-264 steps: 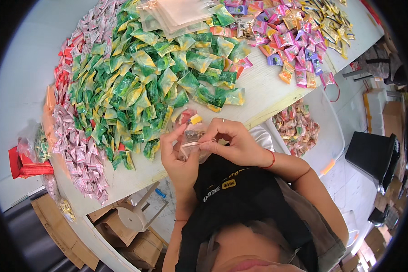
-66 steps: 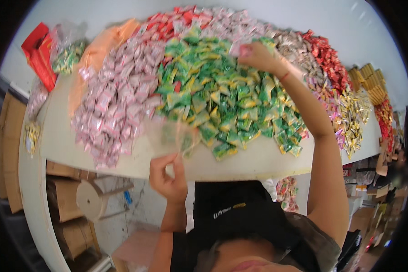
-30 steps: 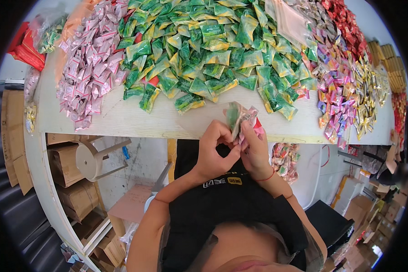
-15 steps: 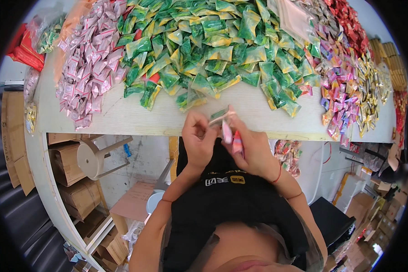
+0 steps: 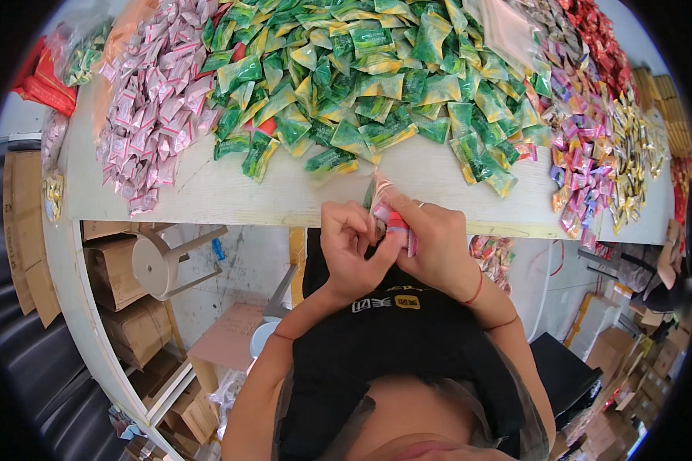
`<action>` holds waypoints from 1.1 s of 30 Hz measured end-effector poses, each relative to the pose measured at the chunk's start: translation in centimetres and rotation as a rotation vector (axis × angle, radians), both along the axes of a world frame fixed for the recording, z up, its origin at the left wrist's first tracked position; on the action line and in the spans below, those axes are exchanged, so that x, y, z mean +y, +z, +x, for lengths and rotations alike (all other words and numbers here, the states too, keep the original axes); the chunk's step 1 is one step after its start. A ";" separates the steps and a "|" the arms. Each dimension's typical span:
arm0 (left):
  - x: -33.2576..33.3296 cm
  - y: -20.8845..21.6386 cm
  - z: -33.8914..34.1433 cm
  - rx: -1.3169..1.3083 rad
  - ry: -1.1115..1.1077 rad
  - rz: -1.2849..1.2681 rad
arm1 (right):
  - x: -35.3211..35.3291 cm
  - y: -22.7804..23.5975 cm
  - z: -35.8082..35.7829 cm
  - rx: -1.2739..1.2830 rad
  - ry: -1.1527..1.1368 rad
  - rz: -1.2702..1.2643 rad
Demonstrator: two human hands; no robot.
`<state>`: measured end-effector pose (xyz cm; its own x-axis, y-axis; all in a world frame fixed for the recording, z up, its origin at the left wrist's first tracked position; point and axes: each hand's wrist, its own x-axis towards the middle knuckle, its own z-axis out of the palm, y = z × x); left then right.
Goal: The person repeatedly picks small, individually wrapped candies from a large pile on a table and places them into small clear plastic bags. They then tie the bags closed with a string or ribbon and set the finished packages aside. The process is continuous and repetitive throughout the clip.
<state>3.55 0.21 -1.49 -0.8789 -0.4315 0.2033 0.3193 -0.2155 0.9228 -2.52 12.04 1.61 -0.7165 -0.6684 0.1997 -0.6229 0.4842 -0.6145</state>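
Note:
In front of my chest, just over the table's near edge, both hands meet at a small clear plastic bag (image 5: pixel 380 197) with wrapped candies inside. Pink and red wrappers (image 5: pixel 397 223) show between the fingers, and a bit of green shows through the film. My right hand (image 5: pixel 440 244), wearing a ring and a red wrist cord, is closed round the bag's right side. My left hand (image 5: pixel 349 250) has curled fingers, with thumb and fingertips pressed at the bag's left side; the exact pinch is partly hidden. Beyond lies a wide heap of green-and-yellow wrapped candies (image 5: pixel 377 84).
Pale pink packets (image 5: pixel 158 115) heap on the left of the white table (image 5: pixel 238 201). Flat clear bags (image 5: pixel 507 31) lie on the green pile. Purple-orange (image 5: pixel 584 146) and gold packets (image 5: pixel 629 165) spread at right. Below are a stool (image 5: pixel 155 265) and cardboard boxes (image 5: pixel 134 330).
Both hands have drawn slightly lower, toward my body, with the bag. My left hand has moved right, its thumb now against the candies. One green packet near the pile's front edge is gone from its place.

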 end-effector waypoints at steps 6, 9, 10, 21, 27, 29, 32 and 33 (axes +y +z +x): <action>-1.6 -1.4 -0.6 -0.114 0.087 0.053 | 1.1 0.0 0.4 -0.155 0.066 -0.074; -1.1 -0.5 -0.4 -0.144 0.090 -0.026 | 1.4 -0.7 -0.1 -0.100 0.118 -0.069; -0.7 -0.2 -0.1 -0.182 0.092 -0.052 | 1.3 -0.9 -0.4 -0.052 0.133 -0.055; -0.1 -0.7 0.1 0.034 -0.049 -0.316 | 1.4 1.2 -2.1 -0.281 0.131 -0.234; -0.3 -0.1 0.1 -0.017 -0.096 -0.231 | 2.1 0.4 -2.3 -0.193 0.182 -0.029; -0.5 0.6 0.1 -0.026 -0.214 -0.309 | 2.0 0.1 -2.2 -0.044 0.166 0.055; -0.3 -0.4 0.0 -0.035 -0.146 -0.235 | 2.3 0.5 -2.0 0.029 0.181 0.135; -0.1 -0.6 -0.2 -0.008 -0.090 -0.195 | 2.3 1.2 -1.9 0.003 0.187 0.112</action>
<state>3.38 0.06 -2.10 -0.9142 -0.3040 0.2681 0.2992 -0.0599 0.9523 -4.38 14.29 2.80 -0.5775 -0.8077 0.1185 -0.7100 0.4253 -0.5613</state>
